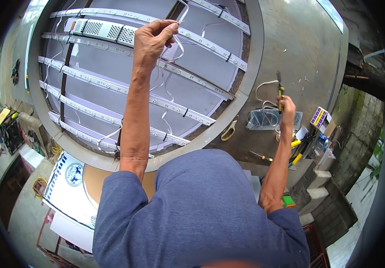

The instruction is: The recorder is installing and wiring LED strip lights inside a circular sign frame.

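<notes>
My left hand (152, 44), raised over a round metal frame (255, 53), pinches a thin white wire (181, 21). Inside the frame run white LED strips (89, 81) with wires between them, and a perforated white power supply box (93, 27) lies near the top. My right hand (287, 109) grips black-and-yellow pliers (280, 87) outside the frame's right side, above a dark plastic package (257, 120) with white cable (264, 82) around it. Yellow-handled scissors (228, 131) lie on the grey work surface (304, 58), just outside the frame.
A screwdriver (264, 157), a purple-and-yellow box (320, 117) and assorted tools sit at the lower right. A printed white board (63, 178) lies below the frame at left, with coiled yellow cord (55, 147) beside it. A concrete block wall (353, 134) borders the right.
</notes>
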`<action>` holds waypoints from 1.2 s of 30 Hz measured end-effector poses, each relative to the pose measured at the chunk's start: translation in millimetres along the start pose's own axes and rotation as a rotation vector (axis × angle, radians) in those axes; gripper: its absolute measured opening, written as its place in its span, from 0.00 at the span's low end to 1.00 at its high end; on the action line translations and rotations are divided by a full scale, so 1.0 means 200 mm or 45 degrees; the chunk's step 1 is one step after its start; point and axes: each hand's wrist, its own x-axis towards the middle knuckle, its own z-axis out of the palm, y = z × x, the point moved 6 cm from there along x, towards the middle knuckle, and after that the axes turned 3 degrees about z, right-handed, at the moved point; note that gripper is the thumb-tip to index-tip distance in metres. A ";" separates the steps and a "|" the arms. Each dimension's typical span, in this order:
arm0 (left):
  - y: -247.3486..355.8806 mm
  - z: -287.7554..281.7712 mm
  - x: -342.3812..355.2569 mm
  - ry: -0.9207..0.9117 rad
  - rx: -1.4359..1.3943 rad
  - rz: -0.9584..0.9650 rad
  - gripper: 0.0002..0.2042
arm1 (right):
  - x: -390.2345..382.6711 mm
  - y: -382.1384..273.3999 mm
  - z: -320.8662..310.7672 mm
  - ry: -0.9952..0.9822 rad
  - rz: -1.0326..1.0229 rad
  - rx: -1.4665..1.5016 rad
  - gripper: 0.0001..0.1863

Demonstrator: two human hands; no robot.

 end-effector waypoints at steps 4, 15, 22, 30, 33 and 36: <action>-0.02 -0.05 0.00 0.029 -0.033 -0.017 0.09 | -0.24 -0.39 0.00 -0.237 -0.106 0.832 0.18; 0.00 -0.03 -0.01 0.123 -0.063 -0.120 0.10 | -0.49 -1.19 0.73 -0.921 -0.190 0.826 0.27; -0.04 -0.04 -0.07 0.152 -0.074 -0.116 0.08 | -0.41 -1.27 1.01 -0.972 -0.205 0.445 0.27; -0.03 -0.04 -0.06 0.135 -0.014 -0.015 0.09 | -0.37 -1.28 1.09 -0.950 -0.258 0.304 0.28; -0.01 -0.04 -0.06 0.130 0.024 0.000 0.09 | -0.37 -1.29 1.10 -0.921 -0.278 0.275 0.28; -0.02 -0.03 -0.06 0.116 0.024 0.014 0.08 | -0.37 -1.28 1.10 -0.908 -0.286 0.186 0.28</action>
